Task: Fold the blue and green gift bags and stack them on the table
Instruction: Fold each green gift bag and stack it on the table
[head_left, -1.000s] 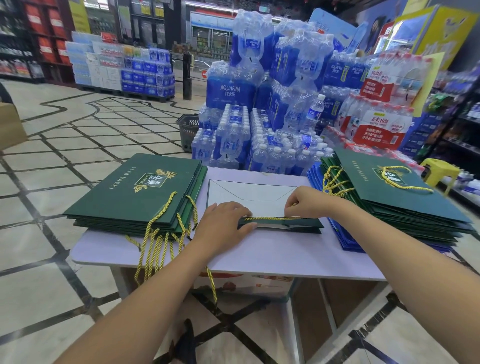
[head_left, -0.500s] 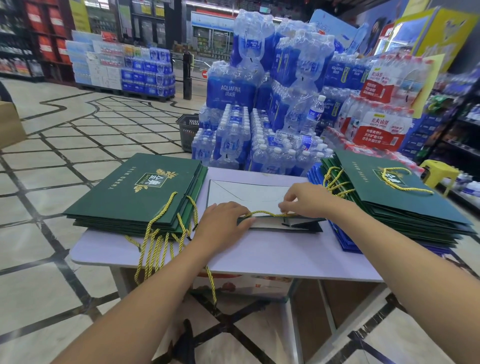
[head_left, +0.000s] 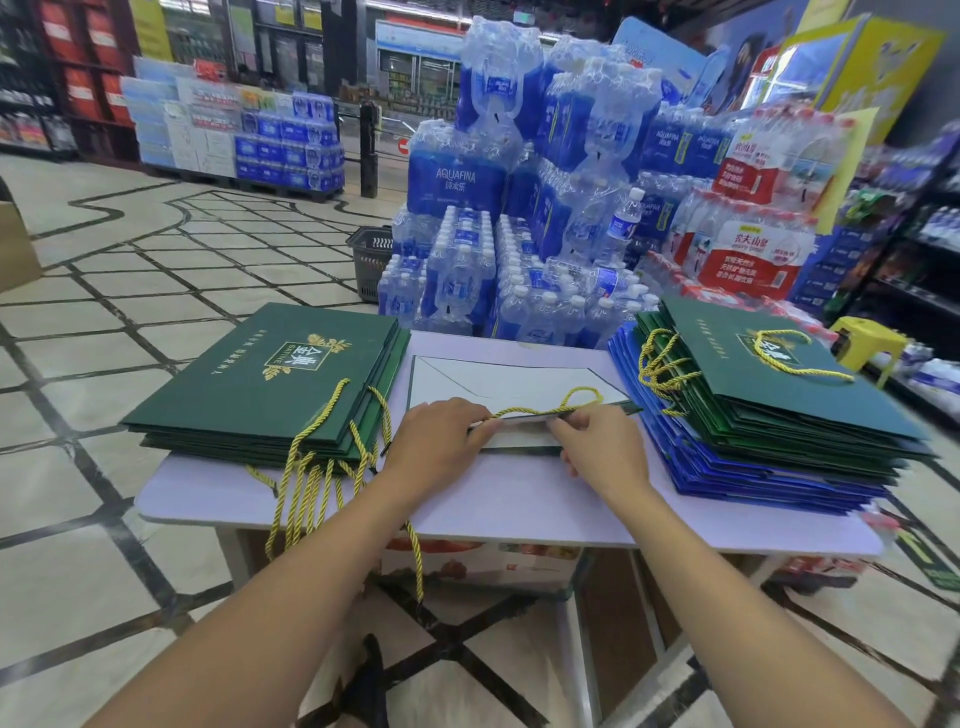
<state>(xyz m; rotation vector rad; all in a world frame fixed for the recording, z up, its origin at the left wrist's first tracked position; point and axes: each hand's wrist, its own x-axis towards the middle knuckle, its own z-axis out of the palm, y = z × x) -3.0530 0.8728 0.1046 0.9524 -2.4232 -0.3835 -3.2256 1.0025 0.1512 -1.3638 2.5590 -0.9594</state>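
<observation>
Behind, AQUAFINA water packs (head_left: 456, 182); BATINE-marked green bags (head_left: 270, 379).

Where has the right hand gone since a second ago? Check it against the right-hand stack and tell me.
Yes. The right hand has slid left and nearer the person along the bag in the middle, away from the right stack of bags.

Half-folded green gift bag (head_left: 511, 395) flat mid-table, between green stack (head_left: 270, 384) and green-over-blue stack (head_left: 769, 415).
</observation>
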